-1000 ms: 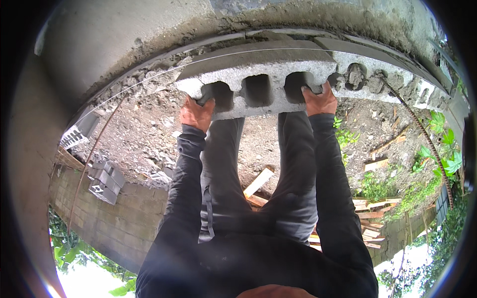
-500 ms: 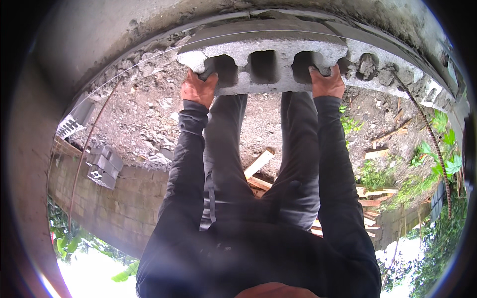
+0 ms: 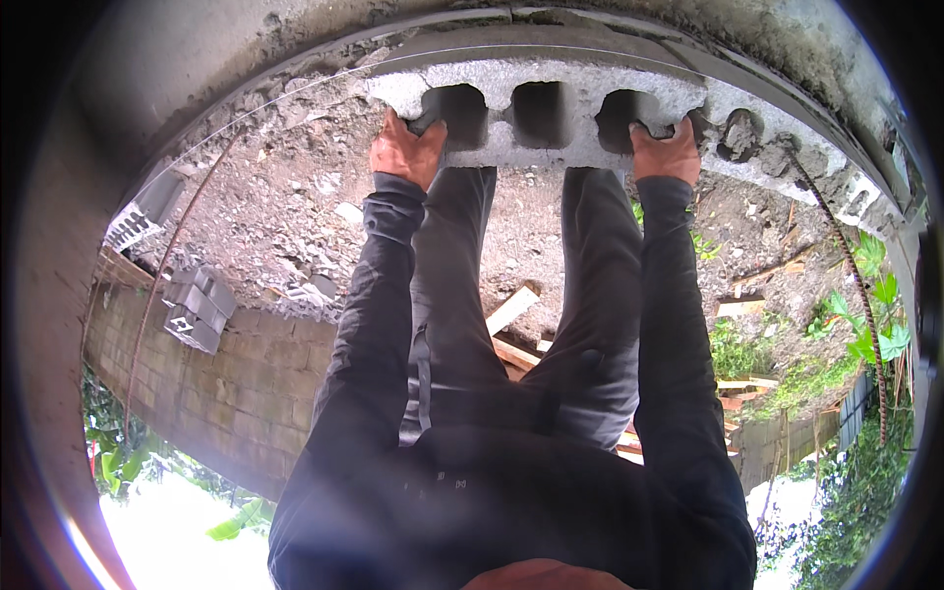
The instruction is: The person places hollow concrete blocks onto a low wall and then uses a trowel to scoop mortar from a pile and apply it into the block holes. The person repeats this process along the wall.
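Observation:
A grey concrete block [image 3: 539, 81] with three square hollows faces me, at the far side beyond my legs. My left hand [image 3: 406, 152] grips its left end, the thumb hooked into the left hollow. At the other end my right hand [image 3: 666, 155] is closed around the block, thumb in the right hollow. The fingers on the outer ends are partly hidden. To the right, the block's end meets a row of laid blocks [image 3: 777, 157] with mortar in their hollows. A thin taut string [image 3: 324, 87] runs along the far side of the block.
A rusty rebar [image 3: 848, 241] stands up at the right, and another thin rod [image 3: 169, 280] at the left. Several grey blocks [image 3: 199, 307] are stacked at the left by a block wall [image 3: 236, 393]. Wood pieces [image 3: 513, 310] and rubble [image 3: 305, 211] lie on the ground.
Both hands and the block sit slightly farther right and higher in the picture, while the whole view has also shifted a little. The grip on the block is unchanged.

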Demonstrator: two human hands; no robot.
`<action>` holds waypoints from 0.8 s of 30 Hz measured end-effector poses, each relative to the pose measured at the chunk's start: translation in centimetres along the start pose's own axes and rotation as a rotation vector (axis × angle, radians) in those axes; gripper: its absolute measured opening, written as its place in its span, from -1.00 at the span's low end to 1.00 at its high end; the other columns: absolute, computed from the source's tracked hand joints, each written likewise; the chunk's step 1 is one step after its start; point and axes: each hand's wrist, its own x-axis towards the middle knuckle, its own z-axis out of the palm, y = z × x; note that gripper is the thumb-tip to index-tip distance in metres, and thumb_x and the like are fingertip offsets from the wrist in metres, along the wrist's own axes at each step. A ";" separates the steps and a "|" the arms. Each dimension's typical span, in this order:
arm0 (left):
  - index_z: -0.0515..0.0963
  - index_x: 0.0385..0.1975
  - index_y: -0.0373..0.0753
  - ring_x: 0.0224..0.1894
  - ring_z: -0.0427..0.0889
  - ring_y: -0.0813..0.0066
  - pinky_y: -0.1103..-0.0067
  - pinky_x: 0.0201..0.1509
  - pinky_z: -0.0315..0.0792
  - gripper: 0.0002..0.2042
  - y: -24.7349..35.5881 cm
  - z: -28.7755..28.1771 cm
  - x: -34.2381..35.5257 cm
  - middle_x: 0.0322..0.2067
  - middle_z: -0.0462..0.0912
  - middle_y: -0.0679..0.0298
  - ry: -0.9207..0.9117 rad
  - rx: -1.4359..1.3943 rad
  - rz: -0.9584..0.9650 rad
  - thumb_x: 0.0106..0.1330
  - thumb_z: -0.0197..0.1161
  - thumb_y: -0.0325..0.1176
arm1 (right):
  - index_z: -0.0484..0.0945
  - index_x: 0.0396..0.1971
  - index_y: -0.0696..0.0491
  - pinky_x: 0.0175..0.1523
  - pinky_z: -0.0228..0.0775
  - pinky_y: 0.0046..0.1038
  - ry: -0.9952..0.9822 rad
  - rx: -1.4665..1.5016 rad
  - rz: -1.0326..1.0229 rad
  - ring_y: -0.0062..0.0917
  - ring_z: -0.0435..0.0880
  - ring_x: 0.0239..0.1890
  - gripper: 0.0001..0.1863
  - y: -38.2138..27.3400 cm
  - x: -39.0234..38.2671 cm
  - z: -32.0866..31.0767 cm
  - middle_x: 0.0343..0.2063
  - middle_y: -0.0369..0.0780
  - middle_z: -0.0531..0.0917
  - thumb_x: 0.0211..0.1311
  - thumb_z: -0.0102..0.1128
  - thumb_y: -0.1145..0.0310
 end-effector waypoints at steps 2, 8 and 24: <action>0.46 -0.14 -0.46 -0.27 0.65 -0.13 0.22 -0.16 0.51 -0.37 -0.2 0.1 0.0 -0.40 0.65 -0.14 0.011 0.007 0.011 0.06 0.31 0.07 | 0.48 -0.05 0.21 -0.04 0.51 -0.20 0.011 -0.018 -0.042 -0.03 0.68 -0.15 -0.32 0.0 0.2 -0.1 -0.29 0.07 0.69 -0.11 0.45 0.06; 0.45 -0.11 -0.46 -0.22 0.66 -0.09 0.26 -0.10 0.51 -0.34 -0.9 1.0 0.2 -0.36 0.67 -0.11 0.009 -0.008 -0.062 0.05 0.30 0.09 | 0.49 -0.08 0.18 -0.04 0.52 -0.21 -0.030 -0.007 -0.046 -0.04 0.69 -0.15 -0.35 0.2 0.1 0.0 -0.28 0.05 0.69 -0.11 0.45 0.06; 0.43 -0.06 -0.46 -0.16 0.65 -0.13 0.25 -0.01 0.50 -0.35 -1.0 1.6 0.2 -0.28 0.66 -0.15 0.026 0.044 0.062 0.07 0.29 0.06 | 0.49 -0.05 0.30 0.02 0.50 -0.25 -0.095 -0.153 -0.023 -0.09 0.69 -0.12 -0.24 -0.1 0.1 -1.0 -0.25 0.07 0.70 -0.14 0.47 0.00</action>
